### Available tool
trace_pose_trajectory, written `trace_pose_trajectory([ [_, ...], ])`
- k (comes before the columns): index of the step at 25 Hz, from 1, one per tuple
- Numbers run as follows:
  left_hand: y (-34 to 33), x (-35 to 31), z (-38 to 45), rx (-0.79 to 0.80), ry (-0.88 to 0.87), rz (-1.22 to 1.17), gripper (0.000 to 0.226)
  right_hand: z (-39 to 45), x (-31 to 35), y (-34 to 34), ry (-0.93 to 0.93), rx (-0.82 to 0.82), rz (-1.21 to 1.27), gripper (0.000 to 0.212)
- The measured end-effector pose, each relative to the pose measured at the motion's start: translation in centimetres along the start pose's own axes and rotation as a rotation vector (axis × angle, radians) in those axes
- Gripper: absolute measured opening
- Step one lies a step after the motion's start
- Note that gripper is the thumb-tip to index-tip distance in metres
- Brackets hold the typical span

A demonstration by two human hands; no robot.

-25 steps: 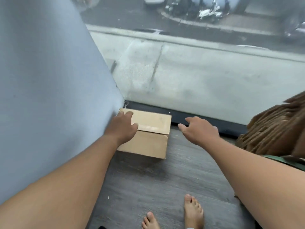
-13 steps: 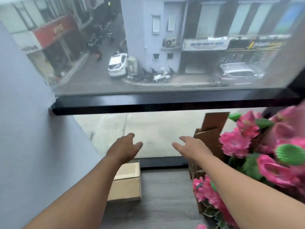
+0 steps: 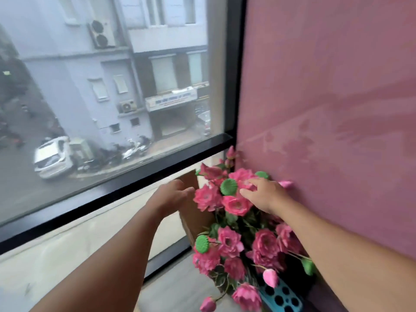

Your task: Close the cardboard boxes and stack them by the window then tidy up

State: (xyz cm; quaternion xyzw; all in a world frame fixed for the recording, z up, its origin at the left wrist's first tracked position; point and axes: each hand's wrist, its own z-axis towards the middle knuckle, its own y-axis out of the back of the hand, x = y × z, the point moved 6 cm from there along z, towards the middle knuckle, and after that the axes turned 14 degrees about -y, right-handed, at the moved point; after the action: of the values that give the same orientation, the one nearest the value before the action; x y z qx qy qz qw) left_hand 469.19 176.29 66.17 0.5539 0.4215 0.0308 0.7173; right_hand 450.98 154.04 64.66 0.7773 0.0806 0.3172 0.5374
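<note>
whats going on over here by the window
A person is reaching with both bare hands into the corner between the window and a pink wall. The left hand is open at a raised flap of a cardboard box packed with pink artificial flowers. The right hand rests on the top blooms. Nothing is gripped yet.

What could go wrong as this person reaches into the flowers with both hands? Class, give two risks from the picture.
1. The right hand presses on the pink flowers; blooms could likely bend or snap off.
2. The left hand reaches for the cardboard box flap half hidden behind the flowers; pulling it may tip the arrangement, which leans toward the pink wall.
</note>
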Motion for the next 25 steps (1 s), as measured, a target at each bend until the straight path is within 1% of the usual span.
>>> trace_pose_trajectory([
  [1,-1.1,-2.0,1.5,0.046,-0.065,0.003,0.039,-0.3,-2.0,1.5,-0.047,-0.030,0.012,0.066],
  [3,-3.4,-6.3,4.3,0.130,-0.199,0.018,0.040,-1.0,-6.2,4.3,-0.144,-0.079,0.053,0.055],
  [4,-4.7,-8.5,5.4,0.170,-0.264,0.028,0.041,-1.7,-8.4,5.5,-0.201,-0.097,0.077,0.054],
  [5,-5.9,-10.8,6.4,0.204,-0.325,0.046,0.042,-2.4,-10.8,6.5,-0.267,-0.117,0.098,0.055],
  [8,-10.4,-17.5,8.1,0.302,-0.471,0.093,0.044,-5.9,-18.2,8.8,-0.474,-0.202,0.145,0.074],
  [10,-13.6,-21.3,8.4,0.372,-0.538,0.086,0.044,-8.8,-22.2,9.6,-0.570,-0.245,0.182,0.077],
  [12,-17.5,-26.0,7.6,0.446,-0.612,0.098,0.052,-12.8,-26.8,10.2,-0.680,-0.285,0.208,0.077],
  [15,-23.5,-33.7,4.5,0.572,-0.753,0.119,0.060,-19.4,-33.6,10.7,-0.842,-0.325,0.267,0.079],
  [18,-29.2,-40.6,-0.2,0.691,-0.848,0.129,0.063,-25.5,-39.9,11.0,-0.956,-0.352,0.322,0.083],
  [21,-34.8,-47.9,-6.9,0.801,-0.967,0.134,0.063,-32.7,-46.5,11.2,-1.061,-0.412,0.371,0.083],
  [25,-40.9,-56.9,-15.9,0.908,-1.136,0.148,0.065,-42.0,-54.5,11.4,-1.211,-0.492,0.439,0.079],
])
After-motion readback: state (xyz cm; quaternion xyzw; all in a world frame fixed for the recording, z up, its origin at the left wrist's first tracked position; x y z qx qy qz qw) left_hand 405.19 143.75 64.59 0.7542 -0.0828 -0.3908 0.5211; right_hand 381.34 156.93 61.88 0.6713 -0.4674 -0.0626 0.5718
